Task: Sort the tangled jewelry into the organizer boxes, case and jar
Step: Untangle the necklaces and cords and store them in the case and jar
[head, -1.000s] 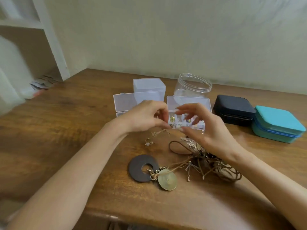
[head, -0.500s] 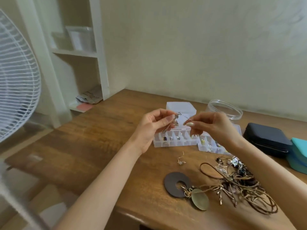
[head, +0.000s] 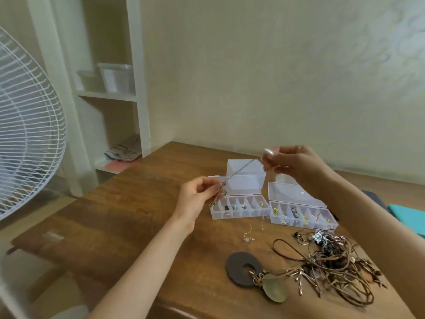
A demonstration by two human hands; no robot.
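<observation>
A thin silver chain (head: 239, 172) stretches between my hands above the table. My left hand (head: 198, 199) pinches its lower end, where small charms dangle, and my right hand (head: 291, 165) pinches the upper end. Below them two clear organizer boxes stand open: the left box (head: 239, 207) and the right box (head: 301, 214), both with small pieces in their compartments. A tangled pile of cords and necklaces (head: 333, 265) lies at the front right, with a dark ring pendant (head: 241, 268) and a brass disc (head: 273, 291). A loose earring (head: 248, 237) lies between pile and boxes.
A third clear box (head: 246, 165) stands behind the left box. A teal case (head: 409, 216) shows at the right edge, partly behind my right arm. A white fan (head: 27, 134) stands at the left, shelves (head: 110, 95) behind it. The table's front edge (head: 184, 311) is close.
My hands have moved apart, the right one upward, drawing the chain taut. The view has swung up and left, and the jar and dark case are now hidden behind my right arm.
</observation>
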